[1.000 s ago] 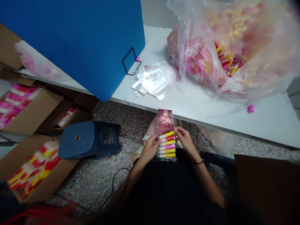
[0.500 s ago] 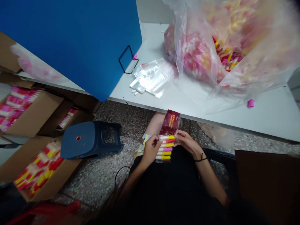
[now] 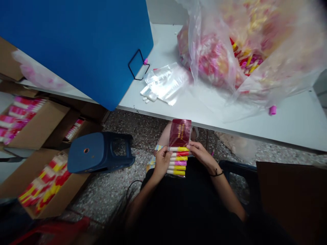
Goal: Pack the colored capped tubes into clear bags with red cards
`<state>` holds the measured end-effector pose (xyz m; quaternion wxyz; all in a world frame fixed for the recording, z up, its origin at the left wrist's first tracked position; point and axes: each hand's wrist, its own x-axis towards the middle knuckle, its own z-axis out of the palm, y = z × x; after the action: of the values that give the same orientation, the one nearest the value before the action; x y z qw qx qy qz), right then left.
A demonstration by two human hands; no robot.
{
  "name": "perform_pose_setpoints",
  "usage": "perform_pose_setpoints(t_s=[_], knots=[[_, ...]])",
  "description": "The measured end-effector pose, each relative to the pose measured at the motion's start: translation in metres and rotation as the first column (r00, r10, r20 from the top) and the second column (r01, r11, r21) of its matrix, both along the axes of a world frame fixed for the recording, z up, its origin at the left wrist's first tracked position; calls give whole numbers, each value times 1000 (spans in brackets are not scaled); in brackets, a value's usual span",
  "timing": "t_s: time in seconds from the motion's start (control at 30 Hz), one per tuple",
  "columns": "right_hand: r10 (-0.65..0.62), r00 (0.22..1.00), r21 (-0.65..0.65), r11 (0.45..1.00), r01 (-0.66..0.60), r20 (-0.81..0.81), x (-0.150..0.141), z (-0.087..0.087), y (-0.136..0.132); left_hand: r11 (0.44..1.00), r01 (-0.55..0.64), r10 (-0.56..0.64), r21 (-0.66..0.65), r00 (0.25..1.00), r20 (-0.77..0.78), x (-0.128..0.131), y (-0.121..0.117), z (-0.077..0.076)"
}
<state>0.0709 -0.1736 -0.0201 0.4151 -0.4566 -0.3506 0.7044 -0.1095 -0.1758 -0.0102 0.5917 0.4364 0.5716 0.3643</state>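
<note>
Both my hands hold a clear plastic packet [image 3: 178, 160] above my lap. Inside it lies a row of several capped tubes [image 3: 177, 163] in yellow, red and pink. A dark red printed card [image 3: 180, 132] stands at the packet's far end, its small text too blurred to read. My left hand [image 3: 162, 161] pinches the packet's left side, and my right hand [image 3: 200, 153] grips its right side near the top tube. My fingers hide the tube ends.
A white table [image 3: 212, 109] runs ahead, holding a large plastic bag [image 3: 214, 58] of tubes, flat clear bags [image 3: 163, 83] and a pink cap [image 3: 273, 110]. A blue panel [image 3: 76, 44] rises on it. Left below stand cardboard boxes [image 3: 38, 126] of packets and a blue stool [image 3: 99, 153].
The dark red card has swung from tilted rightward to nearly straight, and the packet sits slightly further left. My hands still hold it.
</note>
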Motion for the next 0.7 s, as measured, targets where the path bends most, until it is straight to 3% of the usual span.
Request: perform_pose_setpoints(t_s=[0.1,0.23,0.43,0.57,0.7], knots=[[-77,993,48,996,72,93,3,-2,-1,995,88,-86,-43,995,43,-7,2,3],[-214,976,-18,977,214,31,2,-8,-4,973,182,-162,-142,977,142,-15,-1,11],[-249,968,-66,967,248,-8,-1,-12,-9,981,175,-167,-81,982,90,-15,-6,8],[-310,951,-63,949,309,-11,-1,-11,-9,960,269,-258,-76,958,128,-17,-8,2],[-318,948,-71,946,316,-21,-3,-10,-9,974,213,-208,-73,976,69,-15,-11,-4]])
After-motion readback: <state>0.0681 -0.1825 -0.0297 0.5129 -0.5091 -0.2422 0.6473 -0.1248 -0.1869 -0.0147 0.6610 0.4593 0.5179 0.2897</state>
